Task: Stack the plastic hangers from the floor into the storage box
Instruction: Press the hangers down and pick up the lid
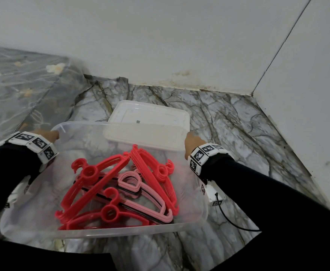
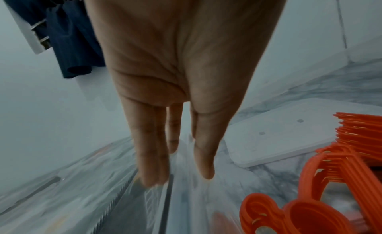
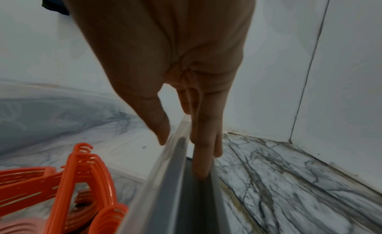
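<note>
A clear plastic storage box (image 1: 121,232) sits low in front of me on the marble floor. Inside lie several red hangers (image 1: 93,184) in overlapping bundles, with pink hangers (image 1: 138,185) between them. My left hand (image 1: 47,134) holds the box's left rim (image 2: 169,198), thumb inside and fingers outside. My right hand (image 1: 192,143) pinches the right rim (image 3: 171,180) the same way. In the wrist views the left hand (image 2: 179,175) and right hand (image 3: 183,155) straddle the wall, with the red hangers (image 2: 330,172) (image 3: 82,172) beside them.
The box's translucent lid (image 1: 150,122) lies flat on the floor just beyond the box. A floral-patterned mattress (image 1: 13,85) borders the left. White walls meet in a corner (image 1: 254,92) at the back right. A black cable (image 1: 230,220) trails under my right arm.
</note>
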